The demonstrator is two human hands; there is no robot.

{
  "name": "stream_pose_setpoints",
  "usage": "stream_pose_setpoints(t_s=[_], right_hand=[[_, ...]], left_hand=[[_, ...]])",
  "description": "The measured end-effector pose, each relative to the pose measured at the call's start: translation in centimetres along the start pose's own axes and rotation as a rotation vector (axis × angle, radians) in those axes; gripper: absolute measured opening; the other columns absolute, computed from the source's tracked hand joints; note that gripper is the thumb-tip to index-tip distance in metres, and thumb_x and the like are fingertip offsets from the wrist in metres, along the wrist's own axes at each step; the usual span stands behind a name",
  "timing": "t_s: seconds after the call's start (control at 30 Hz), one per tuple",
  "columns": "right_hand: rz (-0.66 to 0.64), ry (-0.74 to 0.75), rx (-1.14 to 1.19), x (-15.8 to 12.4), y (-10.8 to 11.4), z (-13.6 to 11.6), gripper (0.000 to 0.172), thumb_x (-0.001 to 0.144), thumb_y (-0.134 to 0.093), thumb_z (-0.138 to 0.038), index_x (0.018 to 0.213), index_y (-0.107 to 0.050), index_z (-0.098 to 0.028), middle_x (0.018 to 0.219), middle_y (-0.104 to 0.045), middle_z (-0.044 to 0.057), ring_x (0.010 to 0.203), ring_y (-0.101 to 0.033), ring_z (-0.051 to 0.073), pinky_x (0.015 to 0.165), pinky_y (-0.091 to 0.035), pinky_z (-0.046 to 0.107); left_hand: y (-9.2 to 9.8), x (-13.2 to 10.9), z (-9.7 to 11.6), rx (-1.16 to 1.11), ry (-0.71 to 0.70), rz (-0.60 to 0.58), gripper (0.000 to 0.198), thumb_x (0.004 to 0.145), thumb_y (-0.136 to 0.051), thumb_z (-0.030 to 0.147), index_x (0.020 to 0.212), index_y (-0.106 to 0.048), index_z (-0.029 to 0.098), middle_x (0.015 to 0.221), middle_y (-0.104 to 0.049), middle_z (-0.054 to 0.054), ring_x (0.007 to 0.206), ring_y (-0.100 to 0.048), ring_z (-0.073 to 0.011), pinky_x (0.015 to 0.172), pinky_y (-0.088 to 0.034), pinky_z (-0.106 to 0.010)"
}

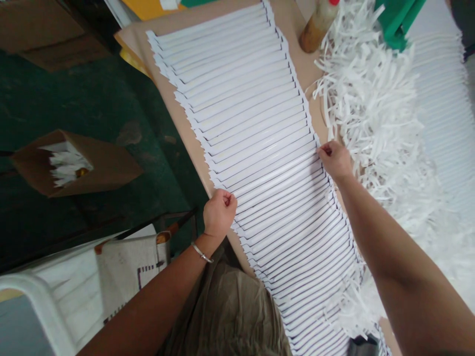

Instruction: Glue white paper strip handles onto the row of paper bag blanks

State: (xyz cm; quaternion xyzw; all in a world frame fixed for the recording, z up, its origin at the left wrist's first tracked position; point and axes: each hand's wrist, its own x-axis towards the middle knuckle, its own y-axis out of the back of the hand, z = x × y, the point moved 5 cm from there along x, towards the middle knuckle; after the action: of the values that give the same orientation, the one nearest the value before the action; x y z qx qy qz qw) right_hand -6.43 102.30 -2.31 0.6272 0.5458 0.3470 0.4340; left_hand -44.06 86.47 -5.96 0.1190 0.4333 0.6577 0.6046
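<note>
A long row of overlapping white sheets (256,118) with dark edge lines runs down the table, each one offset a little from its neighbour. At the row's left edge, my left hand (221,212) is closed in a pinch, thumb against curled fingers. Further up on the right edge, my right hand (335,159) is also pinched closed, touching the end of a sheet. The two hands are at opposite ends of about the same part of the row. Their fingertips hide exactly what they grip, but both lie at the sheet ends.
Loose white strips (378,99) heap along the right, with another row of white sheets (445,118) beyond. A red-capped bottle (315,29) and green cloth (401,20) are at the top. Left of the table (168,101) stand an open cardboard box (107,170) and a white-framed chair (40,296).
</note>
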Motion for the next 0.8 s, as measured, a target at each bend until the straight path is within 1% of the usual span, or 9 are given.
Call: stream_pose_setpoints(t_s=[0.2,0.3,0.37,0.43,0.5,0.6,0.67,0.73,0.8], right_hand=[[-0.030,-0.027,-0.005,0.3,-1.1,0.3,0.014,0.079,-0.061,-0.033,0.081,-0.064,-0.020,0.076,-0.069,0.006,0.073,-0.063,0.022,0.074,-0.049,0.035],[-0.046,-0.049,-0.052,0.5,-1.3,0.1,0.012,0.079,-0.061,-0.032,0.081,-0.063,-0.020,0.076,-0.067,0.006,0.073,-0.062,0.023,0.074,-0.048,0.036],[-0.010,-0.065,-0.096,0.5,-0.7,0.2,0.011,0.079,-0.060,-0.030,0.084,-0.063,-0.020,0.078,-0.068,0.007,0.074,-0.061,0.023,0.074,-0.047,0.035],[0.039,-0.077,-0.125,-0.2,0.7,0.7,0.012,0.081,-0.059,-0.030,0.086,-0.063,-0.020,0.079,-0.068,0.007,0.074,-0.060,0.022,0.073,-0.045,0.033],[0.018,-0.087,-0.144,-1.9,2.1,1.7,0.016,0.084,-0.058,-0.036,0.083,-0.063,-0.021,0.076,-0.067,0.006,0.071,-0.059,0.021,0.069,-0.043,0.031],[-0.153,-0.111,-0.176,-6.4,3.1,3.9,0.033,0.087,-0.058,-0.052,0.074,-0.059,-0.022,0.065,-0.061,0.002,0.062,-0.054,0.018,0.063,-0.039,0.030],[-0.246,-0.138,-0.180,-9.9,3.2,5.2,0.039,0.087,-0.057,-0.059,0.074,-0.059,-0.022,0.063,-0.059,0.001,0.061,-0.054,0.018,0.062,-0.040,0.030],[-0.243,-0.142,-0.159,-12.9,3.2,5.6,0.034,0.088,-0.057,-0.054,0.077,-0.061,-0.022,0.069,-0.061,0.003,0.065,-0.056,0.019,0.066,-0.044,0.031],[-0.162,-0.099,-0.129,-15.0,3.5,4.5,0.025,0.088,-0.056,-0.045,0.080,-0.062,-0.022,0.081,-0.064,0.006,0.075,-0.060,0.021,0.075,-0.048,0.034]], left_hand=[[-0.1,0.1,0.0,0.026,0.001,0.007,0.013,0.088,-0.055,0.032,0.081,-0.058,0.022,0.066,-0.065,-0.001,0.064,-0.063,-0.0187,0.065,-0.044,-0.028],[-0.2,0.2,0.2,0.049,0.009,-0.005,0.013,0.089,-0.054,0.032,0.081,-0.057,0.022,0.067,-0.065,-0.002,0.066,-0.064,-0.0193,0.065,-0.045,-0.028],[-0.2,0.2,0.3,0.063,0.007,-0.009,0.013,0.089,-0.053,0.032,0.082,-0.057,0.022,0.068,-0.065,-0.002,0.067,-0.065,-0.0200,0.065,-0.045,-0.029],[0.1,0.3,0.4,0.057,0.005,-0.005,0.011,0.088,-0.054,0.032,0.088,-0.057,0.021,0.067,-0.065,-0.002,0.068,-0.066,-0.0209,0.066,-0.045,-0.029],[0.4,0.2,0.2,0.016,0.005,0.001,0.014,0.087,-0.054,0.029,0.097,-0.057,0.020,0.064,-0.063,0.000,0.067,-0.065,-0.0208,0.066,-0.045,-0.029],[1.1,-0.1,-0.6,-0.078,-0.018,0.006,0.021,0.087,-0.052,0.025,0.107,-0.055,0.019,0.063,-0.061,0.001,0.061,-0.061,-0.0188,0.064,-0.045,-0.029],[1.3,-0.6,-1.2,-0.131,-0.056,-0.010,0.022,0.088,-0.051,0.024,0.109,-0.054,0.019,0.063,-0.060,0.002,0.058,-0.059,-0.0174,0.063,-0.045,-0.028],[1.3,-1.3,-1.4,-0.169,-0.090,-0.055,0.022,0.089,-0.050,0.025,0.110,-0.055,0.019,0.062,-0.057,0.003,0.057,-0.058,-0.0164,0.061,-0.045,-0.027],[1.3,-2.1,-0.8,-0.194,-0.131,-0.113,0.018,0.091,-0.051,0.026,0.107,-0.057,0.019,0.063,-0.057,0.003,0.058,-0.058,-0.0157,0.062,-0.046,-0.026]])
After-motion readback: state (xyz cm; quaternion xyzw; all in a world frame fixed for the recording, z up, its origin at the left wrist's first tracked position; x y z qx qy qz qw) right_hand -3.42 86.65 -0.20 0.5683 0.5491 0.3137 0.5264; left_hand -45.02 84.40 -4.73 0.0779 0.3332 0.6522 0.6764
